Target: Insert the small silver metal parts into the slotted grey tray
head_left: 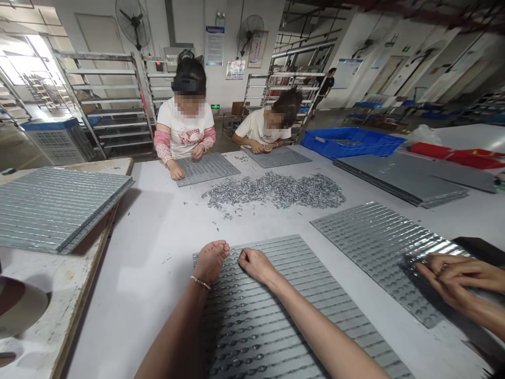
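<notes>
A grey grooved board (311,295) lies in front of me, with rows of small dark oval pieces (240,337) set along the grooves on its left part. My left hand (213,260) is at the board's far left corner, palm turned up and fingers curled; what lies inside them is hidden. Just to its right, my right hand (257,265) is closed in a pinch, fingertips down at the far end of the grooves. Anything between those fingertips is too small to make out. Beyond both hands spreads a heap of small shiny grey oval pieces (276,190).
At right, a co-worker's hands (457,273) work over another grooved board (366,237). Two people sit across the table with boards (209,168). Stacked boards (59,202) stand at left, flat grey sheets (406,176) at right, near a blue crate (347,141).
</notes>
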{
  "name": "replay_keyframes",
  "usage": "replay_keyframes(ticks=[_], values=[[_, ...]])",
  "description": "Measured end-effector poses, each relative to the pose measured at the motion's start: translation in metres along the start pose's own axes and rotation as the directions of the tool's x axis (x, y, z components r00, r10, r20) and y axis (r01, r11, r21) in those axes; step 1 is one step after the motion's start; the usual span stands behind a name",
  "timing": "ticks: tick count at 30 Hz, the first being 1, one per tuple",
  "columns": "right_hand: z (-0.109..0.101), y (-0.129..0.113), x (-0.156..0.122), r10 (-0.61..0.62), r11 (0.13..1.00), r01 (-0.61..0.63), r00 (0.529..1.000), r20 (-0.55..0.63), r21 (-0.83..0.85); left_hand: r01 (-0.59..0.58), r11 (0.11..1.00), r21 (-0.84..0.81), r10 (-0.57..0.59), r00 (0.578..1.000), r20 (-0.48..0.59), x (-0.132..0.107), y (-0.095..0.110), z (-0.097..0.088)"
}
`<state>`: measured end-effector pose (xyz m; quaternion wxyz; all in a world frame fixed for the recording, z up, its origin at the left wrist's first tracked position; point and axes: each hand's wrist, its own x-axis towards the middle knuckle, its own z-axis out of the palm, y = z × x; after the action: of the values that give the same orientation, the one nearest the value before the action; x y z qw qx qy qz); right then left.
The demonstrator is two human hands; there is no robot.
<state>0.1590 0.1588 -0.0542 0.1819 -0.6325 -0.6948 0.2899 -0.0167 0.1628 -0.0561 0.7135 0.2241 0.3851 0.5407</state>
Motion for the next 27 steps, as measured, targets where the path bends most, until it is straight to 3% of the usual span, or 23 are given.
replay_keyframes(ticks=[7, 11, 15, 20, 24, 27], values=[[-0.005, 0.002, -0.005, 0.009, 0.989, 0.004, 0.996, -0.087, 0.145, 0.029, 0.997, 0.065, -0.036, 0.994, 0.101, -0.006, 0.001, 0.004], [-0.017, -0.005, -0.014, -0.086, 0.913, 0.14, 0.984, -0.153, 0.384, 0.057, 0.988, 0.141, -0.082, 0.981, 0.177, -0.009, 0.0, 0.008], [-0.023, -0.016, -0.023, -0.155, 0.883, 0.2, 0.978, -0.138, 0.424, 0.05, 0.977, 0.21, -0.096, 0.972, 0.216, -0.013, 0.001, 0.012], [-0.019, -0.025, -0.028, -0.144, 0.868, 0.171, 0.985, -0.092, 0.467, 0.013, 0.964, 0.264, -0.072, 0.974, 0.216, -0.02, 0.002, 0.018], [-0.018, -0.02, -0.024, -0.074, 0.821, 0.047, 0.997, 0.024, 0.569, 0.006, 0.958, 0.286, -0.066, 0.978, 0.2, -0.019, 0.0, 0.018], [-0.017, -0.007, -0.016, -0.031, 0.9, 0.001, 0.998, 0.061, 0.436, 0.004, 0.962, 0.273, -0.043, 0.99, 0.136, -0.013, -0.004, 0.015]])
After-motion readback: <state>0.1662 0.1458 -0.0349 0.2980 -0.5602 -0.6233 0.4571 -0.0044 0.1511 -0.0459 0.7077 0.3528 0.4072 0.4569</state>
